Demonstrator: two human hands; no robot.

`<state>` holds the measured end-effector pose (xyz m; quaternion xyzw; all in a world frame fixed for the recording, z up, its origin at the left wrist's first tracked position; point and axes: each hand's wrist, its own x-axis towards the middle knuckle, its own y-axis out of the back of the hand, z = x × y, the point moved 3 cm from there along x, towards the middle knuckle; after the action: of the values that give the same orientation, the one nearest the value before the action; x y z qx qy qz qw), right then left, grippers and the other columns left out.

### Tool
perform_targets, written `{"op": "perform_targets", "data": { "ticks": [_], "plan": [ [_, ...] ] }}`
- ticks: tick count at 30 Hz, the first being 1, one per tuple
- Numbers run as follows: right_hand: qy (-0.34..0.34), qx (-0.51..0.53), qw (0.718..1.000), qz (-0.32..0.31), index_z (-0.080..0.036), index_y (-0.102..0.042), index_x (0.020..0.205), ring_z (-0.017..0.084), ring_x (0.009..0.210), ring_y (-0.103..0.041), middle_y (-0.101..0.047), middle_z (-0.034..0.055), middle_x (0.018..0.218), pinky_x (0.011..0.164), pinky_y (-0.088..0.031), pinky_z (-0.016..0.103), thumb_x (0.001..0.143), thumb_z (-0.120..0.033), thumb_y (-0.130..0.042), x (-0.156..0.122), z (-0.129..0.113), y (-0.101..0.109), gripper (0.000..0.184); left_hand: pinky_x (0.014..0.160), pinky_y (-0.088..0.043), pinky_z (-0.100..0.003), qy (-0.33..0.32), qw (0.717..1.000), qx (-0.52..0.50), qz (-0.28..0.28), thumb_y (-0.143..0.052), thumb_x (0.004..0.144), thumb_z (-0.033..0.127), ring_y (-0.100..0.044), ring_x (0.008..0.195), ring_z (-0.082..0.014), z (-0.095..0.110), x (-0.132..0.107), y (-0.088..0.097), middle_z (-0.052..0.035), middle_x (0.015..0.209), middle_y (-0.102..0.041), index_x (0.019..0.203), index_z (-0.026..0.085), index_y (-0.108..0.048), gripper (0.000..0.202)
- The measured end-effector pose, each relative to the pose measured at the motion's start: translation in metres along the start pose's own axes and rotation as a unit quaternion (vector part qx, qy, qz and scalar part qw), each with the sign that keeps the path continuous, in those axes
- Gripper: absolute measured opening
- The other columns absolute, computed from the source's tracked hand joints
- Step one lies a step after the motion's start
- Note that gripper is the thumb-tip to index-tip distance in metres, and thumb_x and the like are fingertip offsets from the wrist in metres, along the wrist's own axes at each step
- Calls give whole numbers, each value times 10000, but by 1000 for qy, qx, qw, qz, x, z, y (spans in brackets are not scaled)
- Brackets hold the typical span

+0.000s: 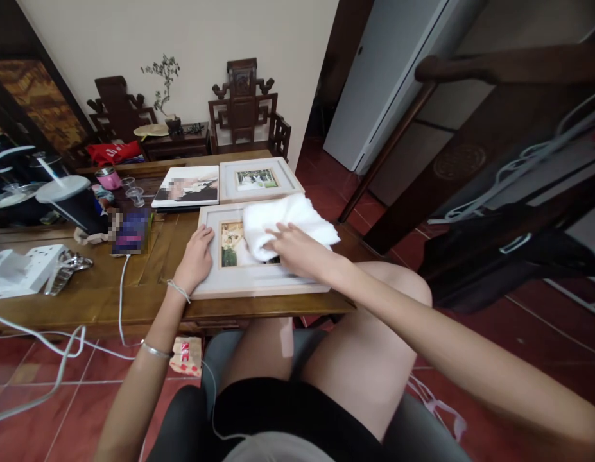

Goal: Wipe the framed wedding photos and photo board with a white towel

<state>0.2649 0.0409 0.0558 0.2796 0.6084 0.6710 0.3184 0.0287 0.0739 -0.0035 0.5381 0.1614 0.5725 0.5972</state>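
A picture frame [217,289] with a pale wooden border and a grey-white mat lies flat near the table's front edge. My left hand [197,256] grips its left side, fingers bent over the border. On the frame's right part sits a folded white towel [290,215], covering much of the photo inside. My right hand [297,250] holds the towel and presses it against the frame, fingers pointing left. Just behind lies a second picture frame [294,179], with a photo print [191,183] to its left.
The wooden table [153,295] carries a lidded black cup [76,205], a phone [130,231] on a charging cable, a white power strip [30,269] and a pink jar [108,178]. Carved chairs [242,102] stand behind. At right is a dark wooden rack [413,160] with clothes.
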Motion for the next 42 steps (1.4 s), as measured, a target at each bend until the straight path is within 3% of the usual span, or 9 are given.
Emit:
{"op": "perform_targets", "data": {
  "ticks": [4,9,17,23,28,32,35,38,42],
  "plan": [
    [18,76,995,-63,-146,-753,1133,267,942,-675,-741,138,962,789,-482,313,744,53,-486,-48,-22,32,512,1222,-333,-513,3,1000,-2,-4,-387,852,40,-431,1435,-273,1,1,1,-131,1413,-599,1283,137,-629,503],
    [24,171,984,-46,-191,-756,1132,237,895,-692,-757,85,929,758,-491,277,717,47,-484,-62,-32,44,551,1221,-331,-516,0,999,24,-21,-386,832,16,-413,1444,-293,3,2,0,-170,1425,-578,1305,83,-609,528],
    [-51,134,979,142,-51,-610,1337,371,1459,-318,-464,206,1523,1137,-313,573,735,61,-422,22,16,-17,640,1220,-334,-521,-9,999,28,-33,-386,828,20,-391,1458,-295,6,2,1,-150,1438,-572,1305,102,-618,537],
    [-57,49,995,69,-94,-629,1343,451,1473,-234,-346,149,1614,1129,-247,669,793,44,-439,65,34,-19,598,1212,-352,-507,-4,999,25,-21,-361,867,42,-426,1438,-291,9,0,2,-167,1421,-586,1294,80,-623,502],
    [-3,60,998,15,-113,-677,1289,403,1413,-384,-475,159,1532,1090,-353,595,784,44,-446,18,-2,-6,577,1216,-348,-504,-2,1000,21,-19,-363,879,56,-423,1440,-287,9,1,0,-167,1423,-585,1287,76,-625,485],
    [61,162,984,-47,-181,-750,1171,264,1178,-637,-753,91,1155,1002,-482,397,713,72,-443,-37,-24,23,606,1223,-335,-511,2,1000,19,-22,-374,864,49,-408,1448,-294,11,1,0,-176,1435,-570,1303,68,-615,501],
    [66,213,974,-45,-196,-775,1100,236,1023,-707,-785,61,975,928,-529,343,709,52,-455,-60,-33,40,562,1224,-329,-516,1,999,25,-28,-376,859,51,-396,1454,-298,11,1,1,-177,1445,-559,1316,63,-605,511],
    [69,221,972,-26,-181,-769,1098,271,1184,-652,-781,90,1027,988,-515,394,702,56,-442,-57,-40,32,566,1224,-326,-523,-4,999,25,-31,-381,862,61,-392,1457,-297,10,0,1,-165,1451,-556,1326,82,-599,513],
    [54,186,980,33,-128,-706,1226,340,1464,-353,-562,159,1456,1153,-332,582,700,71,-435,-21,-30,-2,624,1227,-317,-517,-17,999,28,-38,-376,882,80,-371,1469,-298,9,0,1,-169,1471,-536,1337,76,-587,502]
  ]
}}
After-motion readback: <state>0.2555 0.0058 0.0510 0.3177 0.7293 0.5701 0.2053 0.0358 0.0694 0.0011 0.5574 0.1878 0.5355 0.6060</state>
